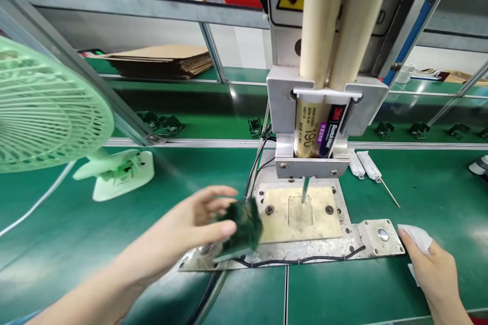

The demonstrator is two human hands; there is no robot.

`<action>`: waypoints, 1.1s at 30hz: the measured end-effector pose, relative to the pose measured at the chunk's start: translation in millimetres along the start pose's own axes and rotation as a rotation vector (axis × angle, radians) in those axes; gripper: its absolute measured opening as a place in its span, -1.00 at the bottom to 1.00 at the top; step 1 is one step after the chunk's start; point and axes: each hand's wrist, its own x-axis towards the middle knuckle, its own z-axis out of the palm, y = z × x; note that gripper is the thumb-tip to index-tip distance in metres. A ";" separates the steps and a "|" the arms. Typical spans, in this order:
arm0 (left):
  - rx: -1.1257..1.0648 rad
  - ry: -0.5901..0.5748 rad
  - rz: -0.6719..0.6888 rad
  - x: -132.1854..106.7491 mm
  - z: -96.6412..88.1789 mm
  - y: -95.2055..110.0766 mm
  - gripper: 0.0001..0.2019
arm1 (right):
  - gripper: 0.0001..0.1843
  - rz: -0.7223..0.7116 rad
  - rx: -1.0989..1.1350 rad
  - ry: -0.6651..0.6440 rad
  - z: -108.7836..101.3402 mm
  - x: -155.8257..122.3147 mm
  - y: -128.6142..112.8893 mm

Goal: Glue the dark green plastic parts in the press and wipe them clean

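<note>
Between the thumb and fingers of my left hand (206,218) is a dark green circuit board (244,226), blurred by motion. It hovers over the left end of the metal base plate (354,237). My right hand (434,269) grips a folded white wipe (417,237) beside the plate's silver button (383,234). On the plate lies a cream fixture block (274,228) with a shallow square recess. Above that recess points the nozzle (305,190) of an adhesive dispenser, which carries a 3M Scotch-Weld cartridge (318,129).
A pale green fan (49,106) stands at the left. Two white applicators (362,165) and a thin wooden stick (389,192) lie right of the dispenser. Several small boards (419,130) rest along the rear strip. Cardboard sheets (163,61) are stacked behind. A black cable (297,262) crosses the plate's front.
</note>
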 end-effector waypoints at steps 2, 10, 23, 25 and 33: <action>-0.047 -0.284 -0.166 -0.6 31.6 12.1 -0.29 | -0.45 0.022 0.026 -0.011 0.1 0.4 1.4; -0.033 -0.376 -0.126 38.4 90.3 33.1 -0.43 | -0.47 -0.006 0.077 -0.038 1.1 -3.6 0.2; 0.469 -0.128 0.447 46.7 100.1 21.0 -0.56 | -0.47 -0.050 0.075 -0.012 2.2 -3.5 0.3; 0.500 -0.117 0.460 45.5 98.0 24.3 -0.61 | -0.49 -0.049 0.052 -0.011 1.9 -2.7 1.2; 0.479 -0.179 0.504 55.6 100.4 26.5 -0.46 | -0.49 -0.119 -0.061 0.019 0.5 1.8 2.0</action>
